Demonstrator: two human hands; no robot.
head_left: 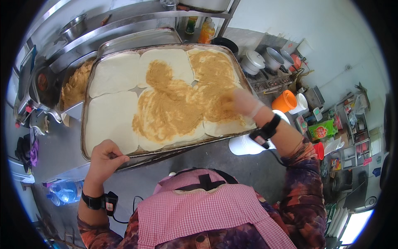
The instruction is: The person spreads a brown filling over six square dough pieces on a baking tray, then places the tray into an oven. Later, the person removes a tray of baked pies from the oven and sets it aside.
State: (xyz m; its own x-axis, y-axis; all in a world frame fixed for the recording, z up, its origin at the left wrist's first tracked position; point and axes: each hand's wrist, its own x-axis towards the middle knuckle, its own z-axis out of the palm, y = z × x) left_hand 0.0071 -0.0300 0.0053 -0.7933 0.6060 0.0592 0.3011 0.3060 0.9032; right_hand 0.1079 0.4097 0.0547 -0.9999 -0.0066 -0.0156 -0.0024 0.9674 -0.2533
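Observation:
A large metal baking tray (85, 124) holds several flat sheets of pale dough (112, 120) laid side by side. Light-brown paste (176, 110) is smeared over the middle and right sheets; the left ones are bare. At the tray's near left corner, my left hand (107, 159) is closed on the rim, its thumb pointing right. My right hand (245, 103) is over the right side of the tray, fingers down at the paste. Motion smears those fingers, so their closure and anything in them cannot be made out.
A pan of brown paste (76, 85) sits left of the tray, with another empty-looking tray (141, 39) behind. A metal shelf (137, 18) crosses the back. White buckets (242, 145), an orange bucket (284, 101) and pots (253, 62) stand to the right.

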